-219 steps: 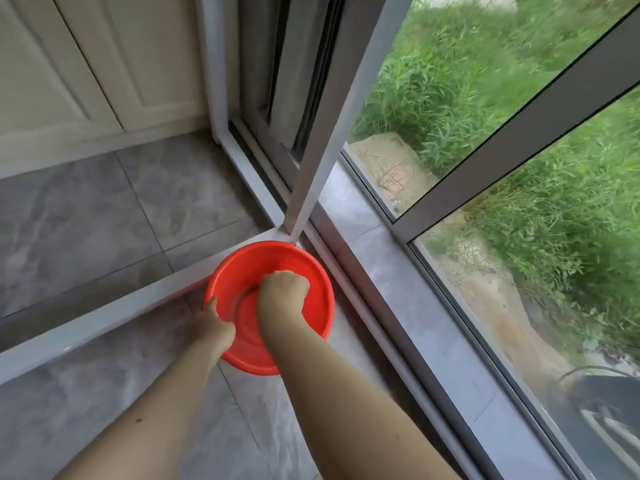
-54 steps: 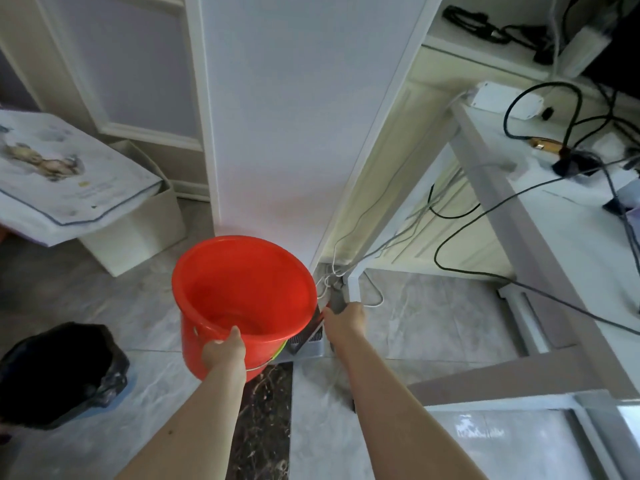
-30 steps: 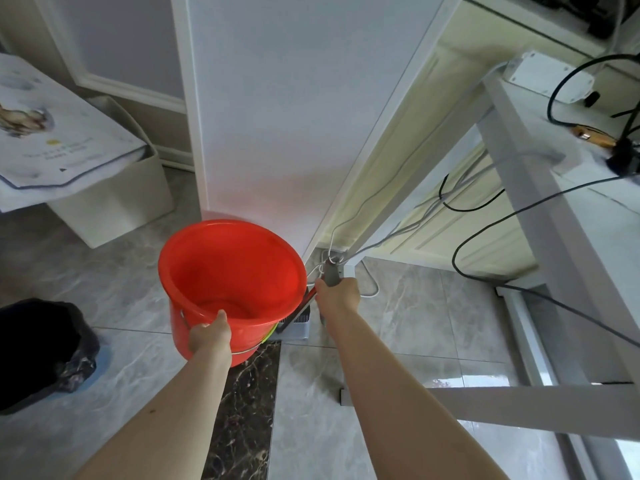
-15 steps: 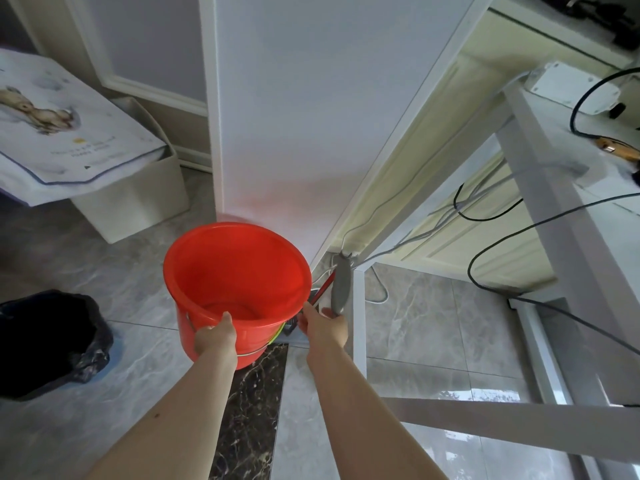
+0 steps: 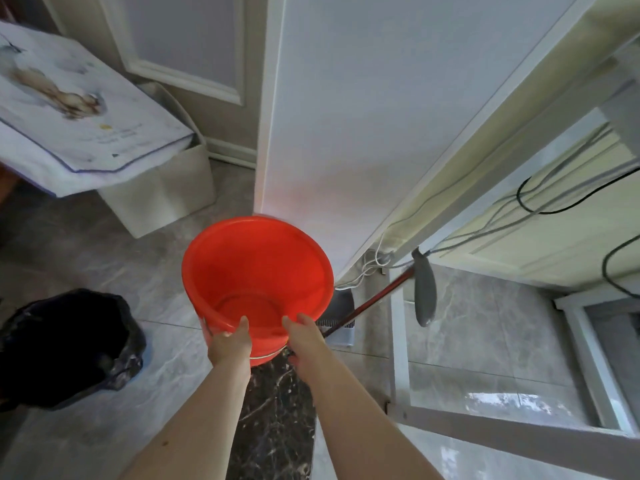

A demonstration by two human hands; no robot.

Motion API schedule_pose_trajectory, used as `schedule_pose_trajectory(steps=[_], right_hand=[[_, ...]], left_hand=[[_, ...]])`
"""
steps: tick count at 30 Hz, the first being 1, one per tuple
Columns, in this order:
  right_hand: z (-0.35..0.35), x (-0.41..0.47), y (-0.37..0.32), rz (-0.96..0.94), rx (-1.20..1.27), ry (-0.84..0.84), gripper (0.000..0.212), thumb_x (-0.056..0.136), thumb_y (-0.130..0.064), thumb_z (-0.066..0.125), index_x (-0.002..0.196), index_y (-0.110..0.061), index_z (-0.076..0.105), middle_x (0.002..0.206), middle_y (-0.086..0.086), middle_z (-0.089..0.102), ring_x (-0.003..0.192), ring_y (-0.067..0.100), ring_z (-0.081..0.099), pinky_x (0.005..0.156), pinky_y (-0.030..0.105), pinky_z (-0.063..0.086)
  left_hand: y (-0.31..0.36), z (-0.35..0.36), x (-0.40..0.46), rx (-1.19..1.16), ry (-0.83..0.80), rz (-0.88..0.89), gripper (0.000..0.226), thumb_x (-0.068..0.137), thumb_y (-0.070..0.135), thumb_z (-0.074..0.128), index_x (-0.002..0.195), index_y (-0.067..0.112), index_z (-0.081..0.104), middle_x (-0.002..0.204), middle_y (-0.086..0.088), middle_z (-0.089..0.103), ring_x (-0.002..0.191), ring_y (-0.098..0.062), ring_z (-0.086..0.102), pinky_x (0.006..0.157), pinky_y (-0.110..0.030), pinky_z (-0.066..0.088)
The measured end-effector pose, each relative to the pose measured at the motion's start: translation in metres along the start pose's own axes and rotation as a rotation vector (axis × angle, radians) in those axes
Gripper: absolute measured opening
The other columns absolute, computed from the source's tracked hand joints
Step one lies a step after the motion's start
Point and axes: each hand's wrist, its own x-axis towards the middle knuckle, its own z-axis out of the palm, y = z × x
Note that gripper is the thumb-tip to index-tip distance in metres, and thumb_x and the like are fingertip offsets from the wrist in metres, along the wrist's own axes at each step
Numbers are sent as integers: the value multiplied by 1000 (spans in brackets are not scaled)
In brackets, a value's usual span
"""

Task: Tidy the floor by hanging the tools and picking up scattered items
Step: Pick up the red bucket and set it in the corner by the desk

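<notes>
Red bucket [image 5: 256, 271] — held above the tiled floor [image 5: 485, 341] by 2 hands at its near rim. Left hand [image 5: 228, 344]: thumb hooked over the rim, fingers wrapped outside. Right hand [image 5: 304, 337]: thumb over the rim, fingers curled under the wall. Red-handled tool [image 5: 377, 299] with grey grip [image 5: 424, 296] — leaned beside the white panel [image 5: 346, 116], touched by neither hand. Black bag [image 5: 65, 344] is seen at left.

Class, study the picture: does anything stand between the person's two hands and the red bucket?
Nothing visible does. Both the left hand and the right hand already hold the near rim of the red bucket. The red-handled tool leans to the right of the bucket, clear of both hands.
</notes>
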Motion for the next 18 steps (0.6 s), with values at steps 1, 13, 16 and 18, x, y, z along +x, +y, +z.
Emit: schedule_pose_trajectory(steps=[1,13,16,18], right_hand=[[5,7,4,5,12,-2,55,96,-27,48,147,-17,32,148,6,42,135,25,41,114,43,33],[27,79,38,69,149,-34,49,101,-37,37,147,-23,29,152,5,36,137,28,39,110,42,33],[27,92,49,94,110,-62,50,100,-40,36,147,-25,30,152,4,35,136,28,38,108,44,33],[28,102,58,113,105,-72,49,100,-41,36,146,-25,32,151,4,37,136,27,39,107,42,34]], left_hand=[[-4,-1,9,-18,-22,-10,62,92,36,56,143,8,35,142,-12,49,117,-38,59,105,-48,45],[-50,18,89,-54,-114,-46,53,92,31,58,132,-2,49,130,-22,59,120,-36,58,105,-50,45],[-62,24,104,-27,-164,-47,53,94,29,55,136,-1,44,136,-21,54,124,-35,54,108,-49,42],[-70,27,112,-17,-203,-52,52,95,26,54,139,1,40,138,-19,52,125,-33,54,108,-48,42]])
